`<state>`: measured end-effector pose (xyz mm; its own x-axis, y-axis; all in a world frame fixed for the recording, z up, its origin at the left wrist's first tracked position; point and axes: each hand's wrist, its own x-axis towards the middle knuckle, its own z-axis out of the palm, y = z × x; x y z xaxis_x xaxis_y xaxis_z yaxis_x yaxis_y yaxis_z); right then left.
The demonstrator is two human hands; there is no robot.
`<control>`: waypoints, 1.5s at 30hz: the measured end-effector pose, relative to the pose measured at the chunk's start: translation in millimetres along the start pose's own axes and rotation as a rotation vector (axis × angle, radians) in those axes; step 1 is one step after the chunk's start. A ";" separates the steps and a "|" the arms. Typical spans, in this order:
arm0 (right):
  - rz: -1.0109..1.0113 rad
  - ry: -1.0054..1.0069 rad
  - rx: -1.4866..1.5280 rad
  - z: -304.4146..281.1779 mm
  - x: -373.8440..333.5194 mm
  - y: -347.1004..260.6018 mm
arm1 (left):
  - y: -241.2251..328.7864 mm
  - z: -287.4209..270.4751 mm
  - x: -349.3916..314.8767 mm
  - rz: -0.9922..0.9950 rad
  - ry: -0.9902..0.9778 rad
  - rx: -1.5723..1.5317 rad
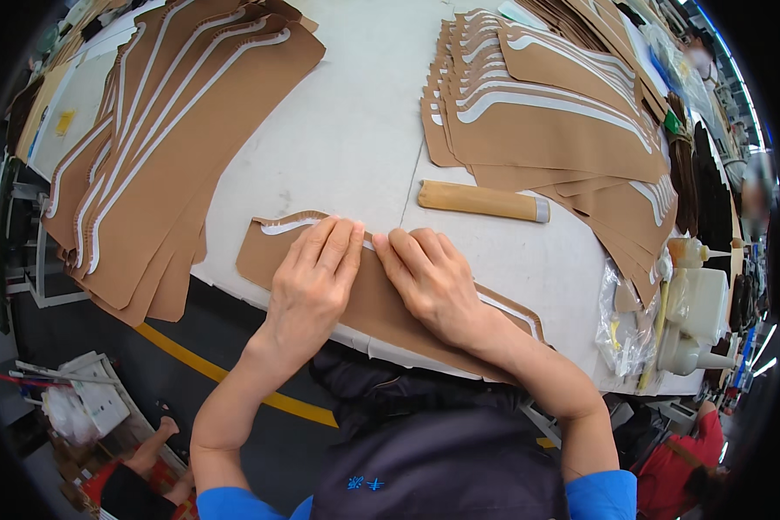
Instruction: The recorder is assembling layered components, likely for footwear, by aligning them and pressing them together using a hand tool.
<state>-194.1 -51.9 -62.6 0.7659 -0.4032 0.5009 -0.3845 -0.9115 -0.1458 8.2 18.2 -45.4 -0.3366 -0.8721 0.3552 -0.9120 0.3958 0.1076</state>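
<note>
A long brown panel (381, 303), leather-like, lies along the table's near edge in front of me. A white strip (288, 227) runs beside its curved far edge, which has small notches at the left. My left hand (314, 276) pinches that far edge near the middle, fingers together over the strip. Close beside it on the right, my right hand (435, 282) is closed on the same edge, its thumb and fingertips pressed down. The fingertips hide part of the strip. Just beyond my right hand rests a tan bar (481, 201) with a grey band at its right end.
Fanned brown panels with white strips lie in a left stack (225, 113) and a right stack (546, 143). Squeeze bottles (698, 303) and a clear plastic bag (624, 338) stand at the table's right edge. Other people are at lower left and lower right.
</note>
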 end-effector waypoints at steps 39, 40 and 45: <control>0.133 0.023 0.008 -28.7 -37.4 -0.5 | 44.7 3.6 7.2 -0.050 -0.084 -0.043; 0.136 0.024 0.003 -29.2 -39.0 -0.3 | 45.7 3.6 8.0 -0.035 -0.086 -0.004; 0.152 0.021 -0.001 -35.1 -44.7 -0.1 | 49.1 5.7 9.7 -0.008 -0.108 0.017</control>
<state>-246.4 -31.0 -55.0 0.6875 -0.5349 0.4911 -0.4960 -0.8399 -0.2205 -41.2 27.6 -41.9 -0.3519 -0.9014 0.2521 -0.9183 0.3847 0.0938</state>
